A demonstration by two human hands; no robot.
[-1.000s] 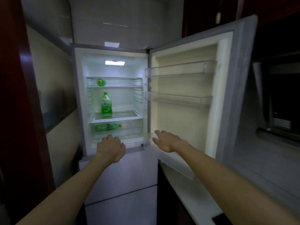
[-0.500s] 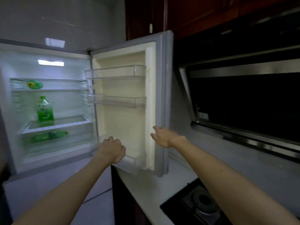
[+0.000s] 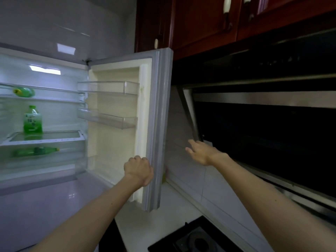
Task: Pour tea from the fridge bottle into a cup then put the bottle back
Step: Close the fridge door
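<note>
Dim kitchen, fridge door (image 3: 154,124) swung wide. Left hand (image 3: 139,170) curled in a loose fist against the door's edge, right hand (image 3: 201,152) spread near the tiled wall (image 3: 181,160), both empty. Three green bottles well left: upright tea bottle (image 3: 33,120), two lying flat. Labels blurred; stove (image 3: 196,239) cut off.

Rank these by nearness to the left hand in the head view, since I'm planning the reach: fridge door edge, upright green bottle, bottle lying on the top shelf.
1. Fridge door edge, right beside the left hand.
2. Upright green bottle, middle shelf, far left.
3. Lying bottle, top shelf, higher up.
</note>
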